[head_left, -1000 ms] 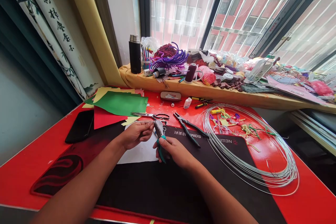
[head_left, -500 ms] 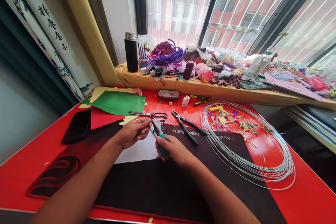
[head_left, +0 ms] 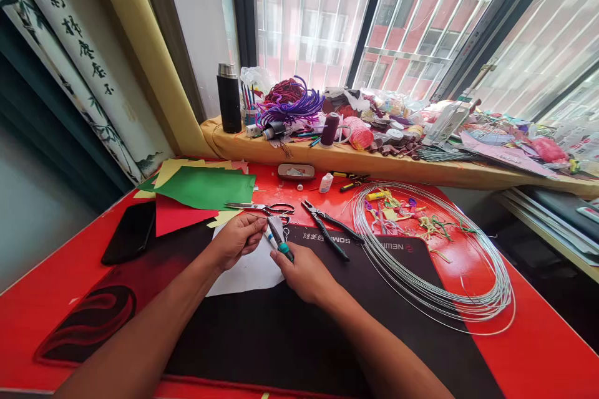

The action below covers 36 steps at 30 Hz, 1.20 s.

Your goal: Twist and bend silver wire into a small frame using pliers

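My right hand [head_left: 304, 271] is wrapped round the teal handles of a pair of pliers [head_left: 277, 237], their grey jaws pointing up and left. Just left of the jaws, my left hand [head_left: 241, 240] is closed in a pinch on a thin piece of wire [head_left: 253, 216], which reaches toward the plier tips. Whether the jaws grip the wire is too small to tell. Under both hands lies a white sheet of paper [head_left: 248, 277] on the black mat [head_left: 262, 336]. A white marker-like stick [head_left: 270, 237] shows behind the pliers. Scissors [head_left: 262, 206] rest beyond my hands.
Larger dark-handled pliers [head_left: 327, 230] lie open to the right, beside a big coil of silvery wire [head_left: 486, 305]. Colored scraps [head_left: 397, 212] sit inside the coil. At left are green paper [head_left: 206, 187] and a black phone [head_left: 130, 232]. Yarn and a flask [head_left: 229, 100] crowd the sill.
The right hand has turned the pliers, so their jaws show narrower and the lower handle is now hidden. The left hand keeps its pinch. The whole view has shifted slightly.
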Motion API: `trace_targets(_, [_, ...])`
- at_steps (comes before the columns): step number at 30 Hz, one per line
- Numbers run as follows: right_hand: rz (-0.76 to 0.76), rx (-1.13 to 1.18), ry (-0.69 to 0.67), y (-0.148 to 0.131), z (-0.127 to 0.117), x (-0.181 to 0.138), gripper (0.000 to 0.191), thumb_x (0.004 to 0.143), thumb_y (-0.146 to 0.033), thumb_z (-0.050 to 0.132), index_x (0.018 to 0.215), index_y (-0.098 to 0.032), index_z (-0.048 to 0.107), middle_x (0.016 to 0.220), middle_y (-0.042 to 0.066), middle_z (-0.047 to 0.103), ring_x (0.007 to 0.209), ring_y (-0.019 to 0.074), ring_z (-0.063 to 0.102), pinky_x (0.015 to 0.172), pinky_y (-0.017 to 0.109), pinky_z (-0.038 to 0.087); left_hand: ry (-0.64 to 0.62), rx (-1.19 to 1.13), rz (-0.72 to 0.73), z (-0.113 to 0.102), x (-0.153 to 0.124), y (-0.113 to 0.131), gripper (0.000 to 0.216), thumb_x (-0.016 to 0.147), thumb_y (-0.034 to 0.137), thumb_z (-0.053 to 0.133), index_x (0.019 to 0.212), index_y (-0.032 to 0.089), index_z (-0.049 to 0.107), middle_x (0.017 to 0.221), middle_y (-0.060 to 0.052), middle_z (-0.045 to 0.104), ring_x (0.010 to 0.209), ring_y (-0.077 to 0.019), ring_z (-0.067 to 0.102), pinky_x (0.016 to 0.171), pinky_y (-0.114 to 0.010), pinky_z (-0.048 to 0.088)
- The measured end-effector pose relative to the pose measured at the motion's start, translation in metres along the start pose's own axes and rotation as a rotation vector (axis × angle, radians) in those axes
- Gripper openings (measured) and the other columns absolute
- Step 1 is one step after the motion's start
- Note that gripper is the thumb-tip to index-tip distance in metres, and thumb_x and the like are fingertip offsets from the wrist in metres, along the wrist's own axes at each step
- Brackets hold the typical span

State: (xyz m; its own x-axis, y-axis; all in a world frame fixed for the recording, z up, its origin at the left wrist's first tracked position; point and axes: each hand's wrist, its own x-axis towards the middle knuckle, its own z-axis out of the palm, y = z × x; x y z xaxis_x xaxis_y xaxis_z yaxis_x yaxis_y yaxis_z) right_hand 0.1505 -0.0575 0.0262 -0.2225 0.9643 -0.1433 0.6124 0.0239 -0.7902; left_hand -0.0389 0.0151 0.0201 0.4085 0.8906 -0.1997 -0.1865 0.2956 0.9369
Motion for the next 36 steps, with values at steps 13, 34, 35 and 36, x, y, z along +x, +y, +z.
trace_targets(13, [-0.017,0.179,-0.070,0.008,0.005,0.004,0.034,0.102,-0.050,0.050,0.082,-0.022,0.054,0.060,-0.002,0.062,0.060,0.0169,0.061,0.063,0.027,0.039,-0.032,-0.051,0.042,0.004,0.001,-0.004,0.046,0.077,0.055,0.084,0.074,0.014,0.062,0.049,0.008,0.041,0.037,-0.0025,0.028,0.037,-0.017,0.017])
trace_targets(34, [-0.079,0.514,-0.031,0.019,0.008,0.010,0.036,0.101,-0.053,0.056,0.087,-0.020,0.055,0.075,-0.002,0.064,0.060,0.0137,0.062,0.062,0.027,0.042,0.053,-0.152,0.131,0.006,0.003,-0.007,0.046,0.080,0.055,0.083,0.088,0.014,0.065,0.055,0.005,0.054,0.038,-0.0050,0.042,0.039,-0.017,0.027])
trace_targets(35, [-0.080,0.511,-0.030,0.020,0.009,0.011,0.036,0.101,-0.053,0.056,0.087,-0.020,0.055,0.075,-0.002,0.064,0.060,0.0138,0.062,0.063,0.027,0.043,0.052,-0.138,0.129,0.006,0.003,-0.007,0.046,0.080,0.056,0.082,0.088,0.015,0.064,0.055,0.005,0.055,0.038,-0.0057,0.044,0.039,-0.017,0.028])
trace_targets(36, [-0.081,0.505,-0.028,0.021,0.010,0.011,0.036,0.101,-0.053,0.056,0.087,-0.020,0.055,0.074,-0.002,0.064,0.060,0.0140,0.062,0.063,0.027,0.043,0.052,-0.125,0.124,0.006,0.003,-0.007,0.046,0.080,0.056,0.082,0.088,0.015,0.064,0.055,0.004,0.056,0.038,-0.0064,0.045,0.039,-0.018,0.028])
